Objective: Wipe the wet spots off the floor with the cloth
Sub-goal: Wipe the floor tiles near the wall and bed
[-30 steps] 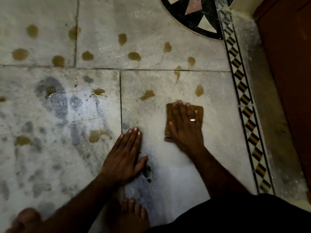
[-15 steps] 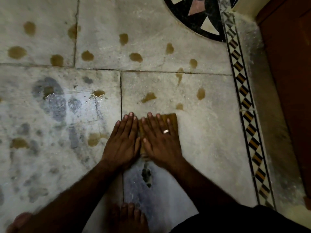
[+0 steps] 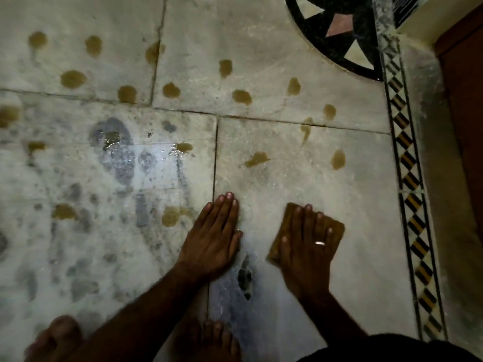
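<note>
A folded brown cloth (image 3: 335, 227) lies flat on the pale stone floor (image 3: 274, 189), right of centre. My right hand (image 3: 305, 246), wearing a ring, presses down on the cloth with fingers spread. My left hand (image 3: 214, 236) rests flat on the bare floor just left of it, fingers together, holding nothing. Several brownish wet spots dot the floor; the nearest are one beyond the hands (image 3: 257, 160), one to the right (image 3: 338, 160) and one left of my left hand (image 3: 171, 216). A shiny puddle (image 3: 112, 142) glistens at the left.
My bare feet (image 3: 219, 340) stand at the bottom edge, close to my arms. A patterned tile border (image 3: 407, 184) runs down the right, with a wooden door (image 3: 465, 105) beyond it. A dark round inlay (image 3: 339, 32) lies at the top. A dark chip (image 3: 245, 275) marks the floor between my hands.
My right hand slid the cloth from the right to beside my left hand, then back out to the right. My left hand stayed planted on the floor.
</note>
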Demonstrator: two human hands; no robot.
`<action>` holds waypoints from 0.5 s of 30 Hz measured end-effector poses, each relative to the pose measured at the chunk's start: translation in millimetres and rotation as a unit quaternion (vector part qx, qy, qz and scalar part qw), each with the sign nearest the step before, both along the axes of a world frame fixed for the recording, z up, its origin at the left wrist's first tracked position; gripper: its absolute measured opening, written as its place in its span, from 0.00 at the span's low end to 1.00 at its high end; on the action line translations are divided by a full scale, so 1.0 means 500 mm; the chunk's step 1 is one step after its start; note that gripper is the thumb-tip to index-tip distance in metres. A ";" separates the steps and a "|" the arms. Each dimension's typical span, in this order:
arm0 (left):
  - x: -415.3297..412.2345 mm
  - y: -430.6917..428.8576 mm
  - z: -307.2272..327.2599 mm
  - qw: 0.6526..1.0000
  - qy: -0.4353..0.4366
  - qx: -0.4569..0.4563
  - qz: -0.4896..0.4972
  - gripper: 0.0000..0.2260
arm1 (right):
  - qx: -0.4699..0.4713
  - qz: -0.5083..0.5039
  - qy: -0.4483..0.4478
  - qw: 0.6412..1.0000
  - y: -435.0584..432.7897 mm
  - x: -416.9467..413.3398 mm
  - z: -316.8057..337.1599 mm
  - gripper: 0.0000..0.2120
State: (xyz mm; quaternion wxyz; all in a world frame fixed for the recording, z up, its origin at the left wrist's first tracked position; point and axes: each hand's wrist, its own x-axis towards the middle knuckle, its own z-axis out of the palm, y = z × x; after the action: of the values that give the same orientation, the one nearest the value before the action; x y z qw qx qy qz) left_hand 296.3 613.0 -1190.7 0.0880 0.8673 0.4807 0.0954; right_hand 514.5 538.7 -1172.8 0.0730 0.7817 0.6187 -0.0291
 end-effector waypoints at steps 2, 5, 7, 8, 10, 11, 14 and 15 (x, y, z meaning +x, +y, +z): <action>-0.013 -0.012 0.001 1.000 0.006 0.008 -0.017 0.27 | 0.003 0.066 0.020 0.998 0.009 -0.042 -0.002 0.31; -0.037 -0.034 0.003 0.999 0.016 0.021 -0.027 0.26 | 0.021 0.174 0.059 0.983 0.090 -0.084 0.000 0.32; -0.055 -0.040 0.005 0.999 0.023 0.025 -0.012 0.26 | 0.021 0.243 0.076 0.967 0.168 -0.106 0.000 0.32; -0.063 -0.040 0.006 0.999 0.026 0.022 -0.002 0.26 | 0.021 0.263 0.075 0.962 0.208 -0.114 -0.001 0.32; -0.080 -0.038 0.009 0.999 0.037 0.017 0.007 0.27 | 0.025 0.272 0.062 0.960 0.280 -0.118 0.001 0.32; -0.088 -0.037 0.010 0.999 0.041 0.015 0.007 0.27 | 0.028 0.265 0.055 0.962 0.306 -0.113 0.002 0.32; -0.122 -0.040 0.008 0.998 0.050 0.010 0.022 0.29 | 0.022 0.225 0.046 0.973 0.338 -0.092 0.003 0.31; -0.140 -0.045 0.007 0.998 0.054 0.008 0.037 0.29 | 0.023 0.207 0.046 0.977 0.335 -0.094 0.002 0.31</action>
State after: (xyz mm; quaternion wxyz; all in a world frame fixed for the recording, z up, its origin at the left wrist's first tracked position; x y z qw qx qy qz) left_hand 226.5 590.6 -1187.0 0.0513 0.8532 0.5161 0.0551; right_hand 467.3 706.2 -1171.9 0.0310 0.6356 0.7705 -0.0356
